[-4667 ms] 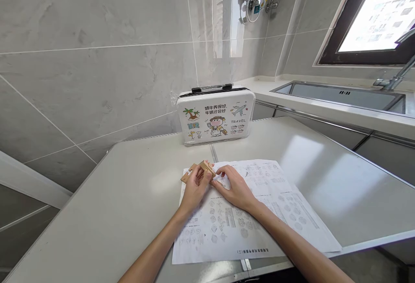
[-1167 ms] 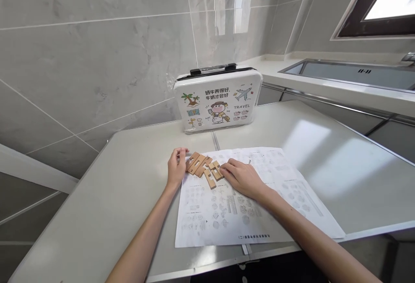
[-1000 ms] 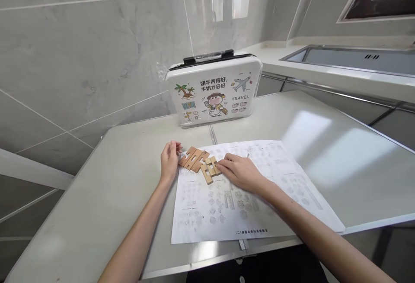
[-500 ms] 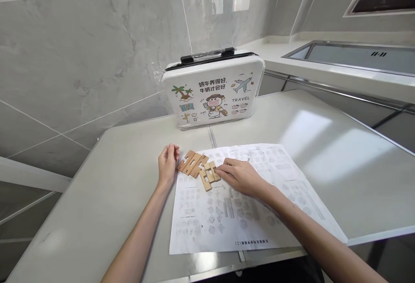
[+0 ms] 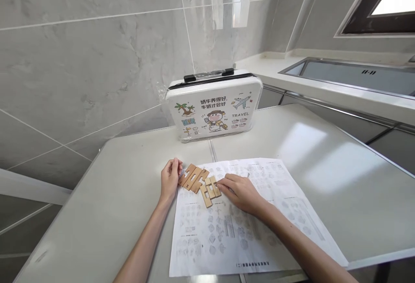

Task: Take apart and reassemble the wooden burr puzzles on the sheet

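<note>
As the left hand (image 5: 170,181) lies half curled, the right hand (image 5: 239,191), fingers bent, touches pale wooden pieces (image 5: 211,191); grips unclear.
Probably light and stiff, they lie near the paper (image 5: 227,248)'s far-left corner; pinch sides.

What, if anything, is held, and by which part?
The right hand touches the paler wooden pieces at their right edge, but whether it grips cannot be told. The left hand visibly holds nothing.
</note>
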`<state>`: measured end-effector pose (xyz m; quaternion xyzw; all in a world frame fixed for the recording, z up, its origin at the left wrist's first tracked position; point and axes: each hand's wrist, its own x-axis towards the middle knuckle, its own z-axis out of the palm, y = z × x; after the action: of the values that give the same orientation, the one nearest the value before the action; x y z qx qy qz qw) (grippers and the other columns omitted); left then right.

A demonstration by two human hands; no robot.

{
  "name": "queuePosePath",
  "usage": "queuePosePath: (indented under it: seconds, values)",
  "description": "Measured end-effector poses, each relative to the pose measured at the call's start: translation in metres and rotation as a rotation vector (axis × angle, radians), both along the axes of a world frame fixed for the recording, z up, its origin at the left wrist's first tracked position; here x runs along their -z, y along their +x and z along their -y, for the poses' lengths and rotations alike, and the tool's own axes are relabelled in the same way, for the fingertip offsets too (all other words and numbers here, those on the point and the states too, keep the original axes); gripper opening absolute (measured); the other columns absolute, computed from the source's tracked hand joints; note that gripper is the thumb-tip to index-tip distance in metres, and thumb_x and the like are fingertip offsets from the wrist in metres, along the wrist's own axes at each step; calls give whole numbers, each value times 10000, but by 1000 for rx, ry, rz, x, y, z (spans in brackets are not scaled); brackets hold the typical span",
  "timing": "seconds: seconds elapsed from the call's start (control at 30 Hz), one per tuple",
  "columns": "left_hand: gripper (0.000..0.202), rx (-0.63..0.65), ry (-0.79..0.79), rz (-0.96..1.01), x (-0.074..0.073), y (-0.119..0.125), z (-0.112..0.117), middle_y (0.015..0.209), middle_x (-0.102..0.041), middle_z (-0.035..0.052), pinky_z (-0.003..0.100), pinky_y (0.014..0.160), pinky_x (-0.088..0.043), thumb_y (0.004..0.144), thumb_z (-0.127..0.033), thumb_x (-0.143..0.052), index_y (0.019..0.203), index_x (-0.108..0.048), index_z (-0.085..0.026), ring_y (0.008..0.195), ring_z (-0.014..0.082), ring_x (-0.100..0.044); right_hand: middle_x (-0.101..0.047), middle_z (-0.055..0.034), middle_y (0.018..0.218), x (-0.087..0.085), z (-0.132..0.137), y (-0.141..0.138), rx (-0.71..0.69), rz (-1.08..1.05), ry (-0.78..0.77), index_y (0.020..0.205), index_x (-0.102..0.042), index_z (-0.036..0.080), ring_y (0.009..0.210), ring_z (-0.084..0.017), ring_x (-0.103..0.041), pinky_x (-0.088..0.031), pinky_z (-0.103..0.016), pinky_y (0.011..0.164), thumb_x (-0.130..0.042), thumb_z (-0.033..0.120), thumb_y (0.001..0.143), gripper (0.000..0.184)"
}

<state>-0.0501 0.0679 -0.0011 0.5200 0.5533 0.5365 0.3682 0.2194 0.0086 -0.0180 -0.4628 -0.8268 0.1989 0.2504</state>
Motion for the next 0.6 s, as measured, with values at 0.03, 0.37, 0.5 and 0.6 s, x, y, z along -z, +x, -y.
queuePosePath:
  seconds: [0.03,0.37,0.5,0.6]
  values:
    - [381,1,1,-3,-1,0,0,700,-543,-13,242,590,-407,972,-543,-593,806,-642,-203,608,133,-476,-720,-37,915,0,0,0,1,-8,-1,1047,-725,238,871,-183,-677,-436,-285,706,-415,317,1110,326]
    - [397,4,20,-29,0,0,0,660,-552,-16,257,580,-414,956,-569,-603,795,-644,-208,581,140,-491,-730,-43,904,-1,2,0,7,-65,-8,1021,-733,230,871,-193,-685,-465,-301,747,-424,325,1106,334]
    - [398,10,16,-33,-2,1,2,658,-542,-21,254,587,-416,958,-571,-599,796,-639,-210,588,139,-492,-731,-39,900,0,2,0,11,-83,-12,1016,-734,229,856,-188,-685,-465,-296,732,-442,315,1099,316]
    - [403,12,8,-36,-3,1,3,654,-533,-24,252,585,-411,952,-579,-601,794,-637,-211,588,139,-488,-739,-31,908,0,1,0,16,-100,-25,1012,-732,227,849,-183,-684,-465,-295,723,-455,305,1094,299]
